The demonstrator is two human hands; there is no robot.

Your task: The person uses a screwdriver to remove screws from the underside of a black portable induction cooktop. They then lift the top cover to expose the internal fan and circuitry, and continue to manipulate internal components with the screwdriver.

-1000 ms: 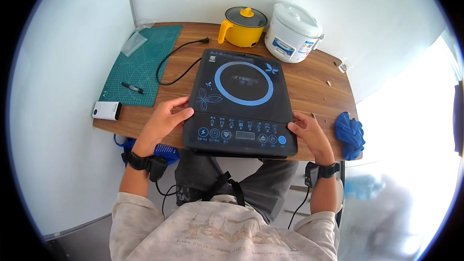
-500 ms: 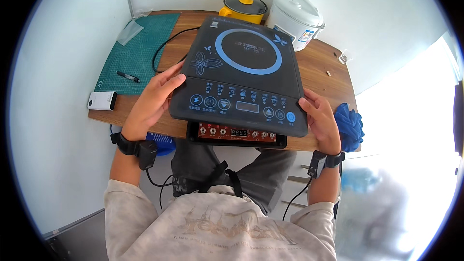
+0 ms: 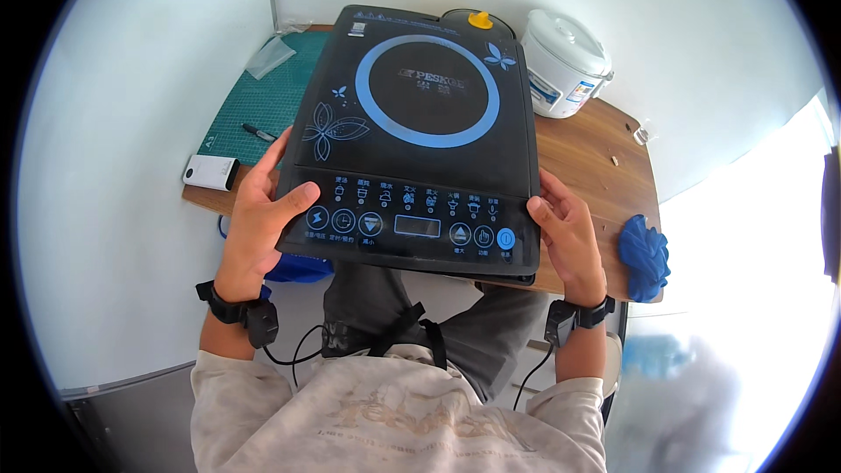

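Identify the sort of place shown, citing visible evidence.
Probably a small workspace corner: a green gridded cutting mat and a rounded white lidded rice cooker share a brown wood-grain table beside plain white walls.

Cooktop panel (image 3: 412, 162) over the middle of the tabletop (image 3: 578, 153), left hand (image 3: 254, 223) at its left edge, right hand (image 3: 569, 235) at its right. Pot (image 3: 480, 21) behind panel's rear right corner, mostly hidden; rice cooker (image 3: 569, 61) just right of pot. Cutting mat (image 3: 250, 105) left of panel. Plastic bag (image 3: 271, 58) at mat's rear end, pen (image 3: 257, 132) on its front part near left hand. Power bank (image 3: 210, 172) just in front of mat, tabletop's front left. Cloth (image 3: 645, 258) at front right corner, right of right hand.
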